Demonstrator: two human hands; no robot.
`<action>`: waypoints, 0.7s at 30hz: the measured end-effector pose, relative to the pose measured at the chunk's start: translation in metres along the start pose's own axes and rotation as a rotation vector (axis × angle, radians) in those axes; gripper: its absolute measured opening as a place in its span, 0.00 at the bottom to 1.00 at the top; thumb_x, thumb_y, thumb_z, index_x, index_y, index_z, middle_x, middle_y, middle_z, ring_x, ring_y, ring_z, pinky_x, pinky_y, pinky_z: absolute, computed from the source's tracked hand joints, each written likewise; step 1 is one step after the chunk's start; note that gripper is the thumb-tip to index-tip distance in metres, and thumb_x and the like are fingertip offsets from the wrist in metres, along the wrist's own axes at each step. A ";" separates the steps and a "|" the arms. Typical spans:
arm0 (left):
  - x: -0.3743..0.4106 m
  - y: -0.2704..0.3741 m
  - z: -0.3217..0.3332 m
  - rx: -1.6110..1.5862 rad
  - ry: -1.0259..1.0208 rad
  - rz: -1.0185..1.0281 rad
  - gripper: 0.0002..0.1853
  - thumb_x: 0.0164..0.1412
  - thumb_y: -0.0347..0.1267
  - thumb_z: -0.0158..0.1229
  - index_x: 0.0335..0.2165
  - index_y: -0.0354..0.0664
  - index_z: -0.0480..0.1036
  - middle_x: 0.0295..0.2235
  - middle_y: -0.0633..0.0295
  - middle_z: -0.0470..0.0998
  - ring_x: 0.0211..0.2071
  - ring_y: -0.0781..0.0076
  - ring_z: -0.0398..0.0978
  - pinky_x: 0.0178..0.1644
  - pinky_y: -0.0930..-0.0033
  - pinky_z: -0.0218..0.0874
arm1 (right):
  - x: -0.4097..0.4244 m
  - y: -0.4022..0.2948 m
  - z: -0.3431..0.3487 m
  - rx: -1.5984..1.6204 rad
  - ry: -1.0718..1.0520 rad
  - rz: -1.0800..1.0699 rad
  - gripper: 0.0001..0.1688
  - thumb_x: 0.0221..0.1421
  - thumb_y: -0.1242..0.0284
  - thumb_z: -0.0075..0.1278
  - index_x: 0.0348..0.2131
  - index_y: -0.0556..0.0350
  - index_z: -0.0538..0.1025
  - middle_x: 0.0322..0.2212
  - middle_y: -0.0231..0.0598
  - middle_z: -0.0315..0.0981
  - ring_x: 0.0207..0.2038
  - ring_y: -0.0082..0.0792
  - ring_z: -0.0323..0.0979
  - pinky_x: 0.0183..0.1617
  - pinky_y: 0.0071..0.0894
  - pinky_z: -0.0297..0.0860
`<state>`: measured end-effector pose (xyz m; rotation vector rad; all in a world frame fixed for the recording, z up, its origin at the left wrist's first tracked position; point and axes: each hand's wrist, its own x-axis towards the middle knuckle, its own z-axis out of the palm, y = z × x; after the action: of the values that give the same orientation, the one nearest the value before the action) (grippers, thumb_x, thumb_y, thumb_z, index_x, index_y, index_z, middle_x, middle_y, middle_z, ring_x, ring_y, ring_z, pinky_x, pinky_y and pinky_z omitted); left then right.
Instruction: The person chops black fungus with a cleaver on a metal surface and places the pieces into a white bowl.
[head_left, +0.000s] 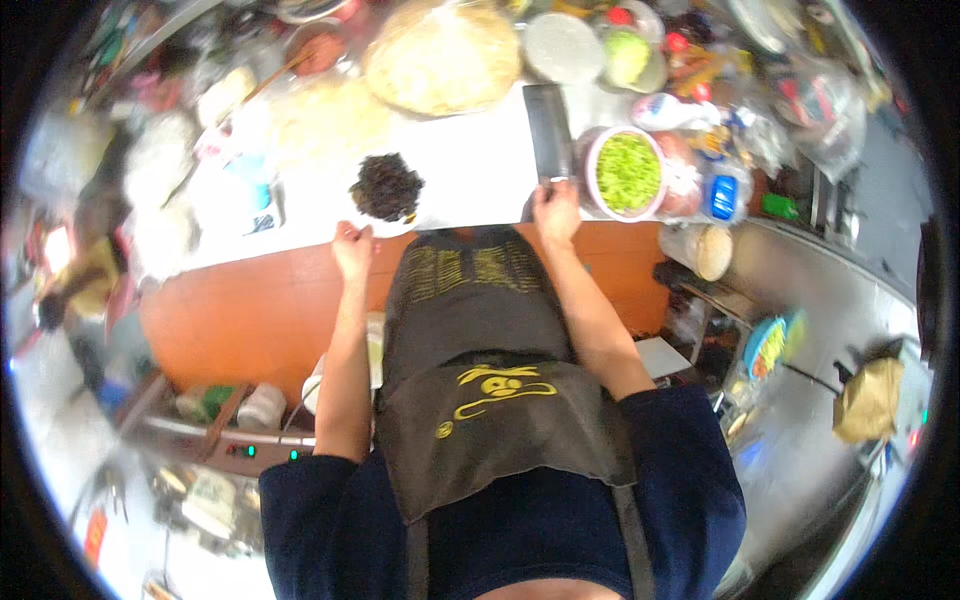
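Note:
A white plate (384, 227) heaped with dark, blackish shredded food (387, 186) is at the table's near edge, left of centre. At its left rim is my left hand (354, 247), fingers curled against the plate. My right hand (557, 214) closes around the handle end of a cleaver (547, 124), whose broad dark blade lies flat and points away from me. Most of the handle is hidden by the fingers. Just right of that hand stands a pale pink-rimmed bowl (592, 176) of chopped green vegetable (628, 171).
Behind lie a large bagged mound of pale yellow food (442, 56) and a looser pale pile (330, 120). A bowl of reddish paste (315, 49), a round lidded container (562, 46), a cabbage (627, 56) and a blue-topped container (724, 196) crowd the table. Orange panels (247, 315) front it.

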<state>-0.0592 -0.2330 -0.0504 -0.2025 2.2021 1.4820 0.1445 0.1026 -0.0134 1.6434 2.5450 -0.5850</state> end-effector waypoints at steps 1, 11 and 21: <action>0.002 -0.007 0.001 -0.103 0.005 -0.035 0.13 0.59 0.18 0.62 0.33 0.38 0.62 0.19 0.63 0.69 0.14 0.74 0.71 0.15 0.69 0.62 | 0.006 0.000 0.005 -0.032 0.034 -0.036 0.21 0.64 0.63 0.51 0.47 0.63 0.77 0.47 0.60 0.75 0.49 0.58 0.76 0.55 0.55 0.72; -0.005 0.010 0.020 -0.405 -0.135 -0.179 0.10 0.60 0.17 0.52 0.41 0.32 0.71 0.31 0.52 0.79 0.24 0.64 0.81 0.27 0.63 0.80 | 0.012 0.010 0.011 -0.123 0.056 -0.129 0.26 0.62 0.54 0.57 0.44 0.59 0.77 0.44 0.53 0.76 0.47 0.56 0.77 0.49 0.54 0.75; -0.011 0.007 0.010 -0.404 -0.266 -0.133 0.11 0.60 0.18 0.52 0.42 0.37 0.70 0.39 0.56 0.79 0.35 0.62 0.83 0.36 0.59 0.83 | -0.036 0.045 -0.033 0.100 0.070 -0.117 0.19 0.62 0.65 0.58 0.46 0.59 0.75 0.43 0.53 0.72 0.45 0.56 0.75 0.48 0.53 0.74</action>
<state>-0.0489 -0.2226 -0.0420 -0.2605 1.6374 1.7526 0.2049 0.0991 0.0138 1.5791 2.7188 -0.6861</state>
